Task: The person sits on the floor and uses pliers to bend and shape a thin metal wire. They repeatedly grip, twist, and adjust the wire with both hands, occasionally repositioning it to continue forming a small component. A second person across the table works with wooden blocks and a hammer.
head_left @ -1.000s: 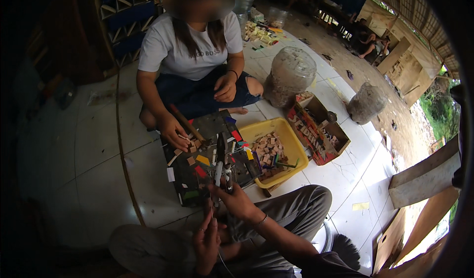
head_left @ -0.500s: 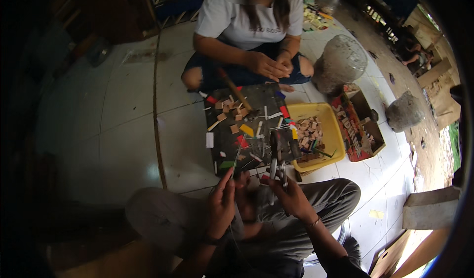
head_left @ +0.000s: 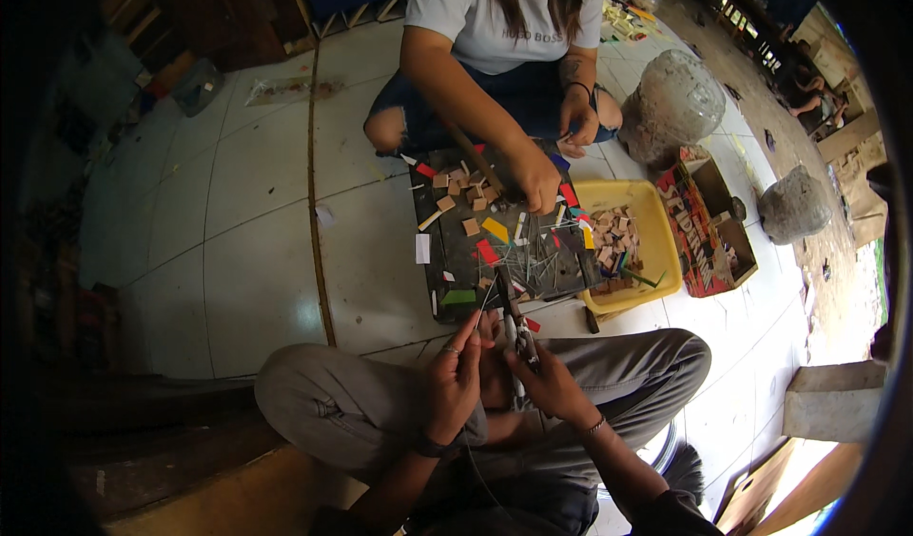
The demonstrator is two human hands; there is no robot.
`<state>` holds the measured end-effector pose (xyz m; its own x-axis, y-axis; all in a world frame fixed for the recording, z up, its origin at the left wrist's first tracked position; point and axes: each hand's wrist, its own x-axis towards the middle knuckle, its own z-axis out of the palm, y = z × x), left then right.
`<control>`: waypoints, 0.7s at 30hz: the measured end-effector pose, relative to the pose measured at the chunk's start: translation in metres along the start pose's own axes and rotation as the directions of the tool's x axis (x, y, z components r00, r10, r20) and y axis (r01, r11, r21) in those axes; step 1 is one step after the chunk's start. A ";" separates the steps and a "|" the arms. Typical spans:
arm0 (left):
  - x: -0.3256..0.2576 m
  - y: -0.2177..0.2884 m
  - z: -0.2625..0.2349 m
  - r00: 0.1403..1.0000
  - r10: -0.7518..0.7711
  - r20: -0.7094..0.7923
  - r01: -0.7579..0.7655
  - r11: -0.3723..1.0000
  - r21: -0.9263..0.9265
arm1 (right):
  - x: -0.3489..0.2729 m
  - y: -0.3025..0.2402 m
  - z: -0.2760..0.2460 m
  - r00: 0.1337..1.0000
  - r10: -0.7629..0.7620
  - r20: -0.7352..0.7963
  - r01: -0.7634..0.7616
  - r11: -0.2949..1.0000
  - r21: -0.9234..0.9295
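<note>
My left hand (head_left: 455, 384) pinches a thin wire (head_left: 486, 298); the wire's tail hangs down past my wrist. Wrapped in my right hand (head_left: 556, 384) is a plier-like hand tool (head_left: 514, 322) with dark jaws and pale metal handles. Its jaws point away from me, just right of the wire's upper end. Beyond both hands lies a dark board (head_left: 456, 274), strewn with small wooden blocks (head_left: 472, 227), cut wire pieces (head_left: 538, 268) and coloured scraps (head_left: 487, 253). Opposite me, a co-worker's hand (head_left: 534, 182) reaches down onto the board beside a wooden-handled tool (head_left: 473, 155).
Right of the board stands a yellow tray (head_left: 670, 251) holding wooden blocks, with an open printed box (head_left: 677, 236) beside it. Two bulky clear plastic bags (head_left: 670, 108) (head_left: 795, 205) sit farther right. My crossed legs (head_left: 618, 370) frame the near side.
The co-worker's hand has moved from the lap down to the board. My tool's jaws have shifted left, closer to the wire. The whole view has shifted slightly.
</note>
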<state>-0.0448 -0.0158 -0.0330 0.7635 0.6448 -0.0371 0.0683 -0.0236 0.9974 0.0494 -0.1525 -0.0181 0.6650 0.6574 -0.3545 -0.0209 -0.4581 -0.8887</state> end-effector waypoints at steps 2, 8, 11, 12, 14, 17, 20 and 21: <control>0.000 -0.002 0.001 1.000 0.012 0.004 -0.012 1.000 0.008 | 0.003 0.000 0.001 1.000 -0.001 0.002 0.001 1.000 0.002; -0.001 -0.005 0.003 0.998 0.053 0.015 -0.053 0.999 -0.009 | 0.009 0.002 0.003 1.000 -0.017 -0.013 0.016 0.999 -0.028; -0.002 -0.005 0.000 0.999 -0.035 0.041 0.033 0.999 0.028 | 0.012 0.004 0.006 1.000 -0.019 -0.018 0.018 0.998 -0.059; -0.002 -0.005 0.000 0.999 -0.011 0.039 0.010 0.999 0.038 | 0.014 0.006 0.006 0.999 0.033 0.001 -0.033 0.997 -0.076; -0.002 -0.006 0.000 0.998 -0.033 0.043 0.032 0.999 0.032 | 0.015 0.008 0.006 0.997 0.077 0.013 -0.075 0.992 -0.101; -0.002 -0.008 0.000 0.999 0.037 0.039 -0.039 0.998 0.046 | 0.016 0.011 0.009 1.000 0.019 -0.018 -0.021 0.994 -0.109; -0.002 -0.009 0.000 0.999 0.018 0.036 -0.020 0.999 0.049 | 0.016 0.011 0.011 0.997 -0.052 -0.061 0.045 0.994 -0.102; -0.002 -0.009 0.001 0.999 0.035 0.034 -0.037 0.998 0.053 | 0.016 0.011 0.011 0.997 -0.045 -0.060 0.038 0.994 -0.106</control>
<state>-0.0465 -0.0174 -0.0421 0.7866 0.6175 -0.0043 0.0740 -0.0873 0.9934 0.0517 -0.1402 -0.0366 0.7092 0.6399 -0.2960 0.0836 -0.4932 -0.8659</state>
